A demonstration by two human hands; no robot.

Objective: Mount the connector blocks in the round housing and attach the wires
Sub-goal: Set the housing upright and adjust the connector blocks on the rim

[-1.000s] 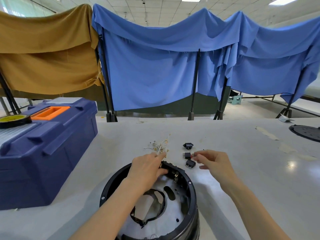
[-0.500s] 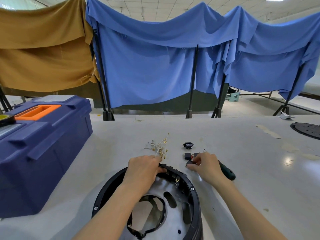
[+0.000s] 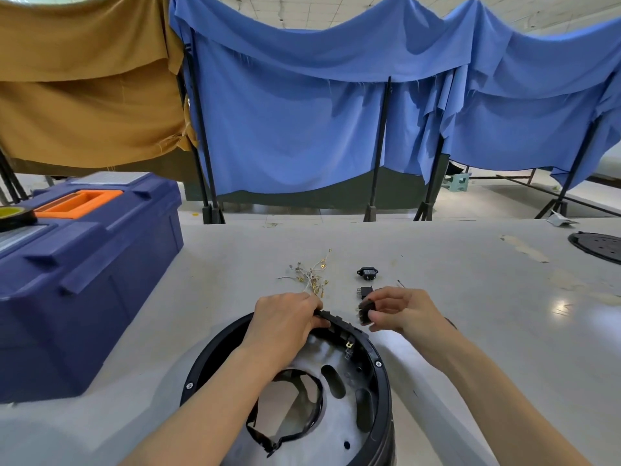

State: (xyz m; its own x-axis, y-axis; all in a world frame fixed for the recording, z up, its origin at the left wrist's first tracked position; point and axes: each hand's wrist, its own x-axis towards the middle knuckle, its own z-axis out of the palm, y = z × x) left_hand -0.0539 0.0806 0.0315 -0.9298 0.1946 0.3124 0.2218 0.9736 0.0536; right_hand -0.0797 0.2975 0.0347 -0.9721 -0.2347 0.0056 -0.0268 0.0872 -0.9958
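A small black connector block (image 3: 364, 312) is pinched in the curled fingertips of the right hand (image 3: 403, 311), just beyond the far rim of the round housing (image 3: 208, 361), which stands on the table (image 3: 470, 331) and is gripped at that rim by the left hand (image 3: 285, 321) with bent fingers, while a spare block (image 3: 367, 272) and the loose wires (image 3: 312, 275) lie behind.

Left hand (image 3: 285, 321): knuckles up, fingers curled over the far rim of the round black plastic housing (image 3: 205, 358), gripping it. Right hand (image 3: 405, 311): raised just beside the left, thumb and fingertips pinching a small black connector block (image 3: 364, 312), which shows blurred. The hands are near each other but not touching. Both bare forearms enter from the bottom edge and converge forward.
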